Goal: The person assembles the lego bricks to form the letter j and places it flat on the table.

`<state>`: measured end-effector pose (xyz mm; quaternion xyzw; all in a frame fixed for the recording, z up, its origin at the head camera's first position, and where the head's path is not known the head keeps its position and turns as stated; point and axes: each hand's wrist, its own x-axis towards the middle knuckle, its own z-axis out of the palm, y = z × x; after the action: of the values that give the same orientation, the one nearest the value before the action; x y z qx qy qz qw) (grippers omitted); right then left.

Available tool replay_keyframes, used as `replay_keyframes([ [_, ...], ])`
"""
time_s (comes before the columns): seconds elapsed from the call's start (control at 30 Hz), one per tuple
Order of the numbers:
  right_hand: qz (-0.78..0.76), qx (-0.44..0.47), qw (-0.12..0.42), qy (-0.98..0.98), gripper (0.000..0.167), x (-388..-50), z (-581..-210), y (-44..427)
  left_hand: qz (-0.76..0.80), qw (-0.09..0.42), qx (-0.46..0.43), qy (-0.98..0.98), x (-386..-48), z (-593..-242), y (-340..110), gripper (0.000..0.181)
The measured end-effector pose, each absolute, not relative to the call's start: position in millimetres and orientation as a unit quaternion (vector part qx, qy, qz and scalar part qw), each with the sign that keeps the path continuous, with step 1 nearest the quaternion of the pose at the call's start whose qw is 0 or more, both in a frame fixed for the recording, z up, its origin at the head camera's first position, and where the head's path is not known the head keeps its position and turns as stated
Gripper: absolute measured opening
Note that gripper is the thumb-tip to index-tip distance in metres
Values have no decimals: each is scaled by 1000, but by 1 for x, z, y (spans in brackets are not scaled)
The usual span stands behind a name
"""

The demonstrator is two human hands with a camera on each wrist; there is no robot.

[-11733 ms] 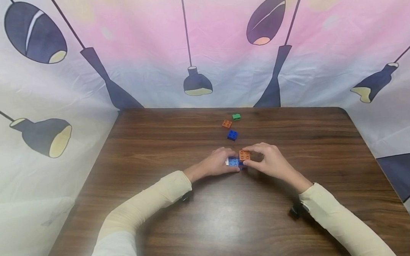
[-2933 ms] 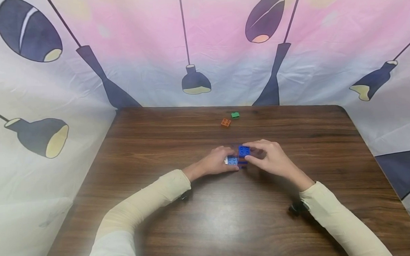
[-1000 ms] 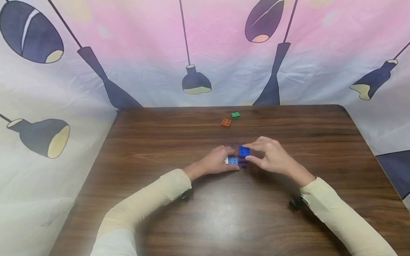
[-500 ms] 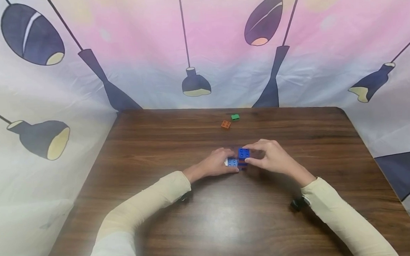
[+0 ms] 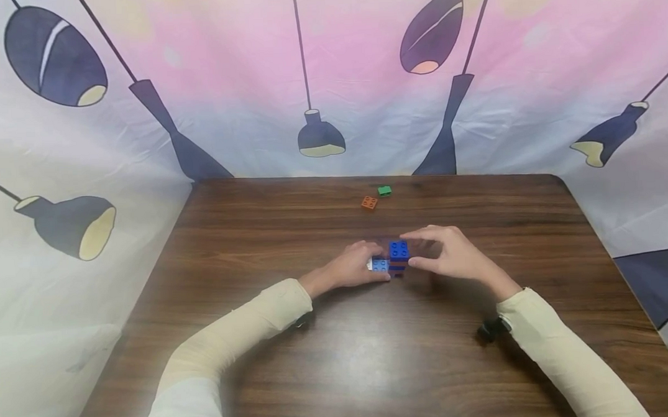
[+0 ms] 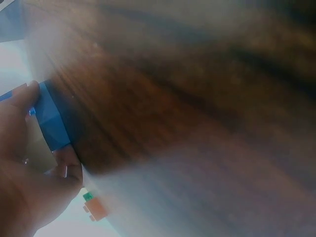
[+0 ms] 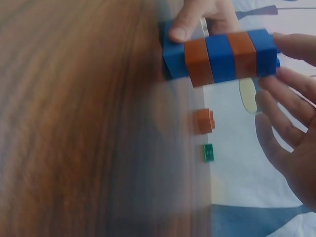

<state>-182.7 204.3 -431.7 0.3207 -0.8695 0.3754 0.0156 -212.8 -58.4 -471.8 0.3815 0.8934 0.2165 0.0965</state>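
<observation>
My left hand (image 5: 350,265) grips a light blue brick (image 5: 379,265) between thumb and fingers, with something white showing at its palm side. Beside that brick rises a tower (image 5: 399,255) of stacked blue and orange toy bricks, topped by a dark blue brick (image 5: 398,248). The right wrist view shows the layers of the tower (image 7: 220,57) alternating in colour, the left thumb pressing near its base. My right hand (image 5: 448,253) hovers at the tower's upper right, thumb and fingers spread around the top brick, holding nothing. Whether a fingertip still touches it is unclear.
Farther back on the wooden table (image 5: 340,357) lie an orange brick (image 5: 369,202) and a green brick (image 5: 385,191), close together. A cloth printed with lamps (image 5: 250,81) hangs behind the table's far edge.
Earlier the right hand placed an orange brick, then the dark blue brick from the table's back, on the tower. It has just released the blue brick and shifted right; the left hand stayed.
</observation>
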Motion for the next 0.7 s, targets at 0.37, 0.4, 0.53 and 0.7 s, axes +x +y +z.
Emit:
replay_keyframes([
  [0.37,369,292,25,-882,41,-206,-436,212,213,115,366,899,-210,-469,-59,54],
  [0.4,370,286,24,-883,41,-208,-437,211,213,116,366,899,-210,-469,-59,54],
  [0.53,377,258,21,-889,41,-221,-442,206,212,116,367,898,-210,-469,-59,55],
  [0.7,378,236,26,-895,45,-235,-444,199,208,108,373,898,-212,-470,-59,53],
])
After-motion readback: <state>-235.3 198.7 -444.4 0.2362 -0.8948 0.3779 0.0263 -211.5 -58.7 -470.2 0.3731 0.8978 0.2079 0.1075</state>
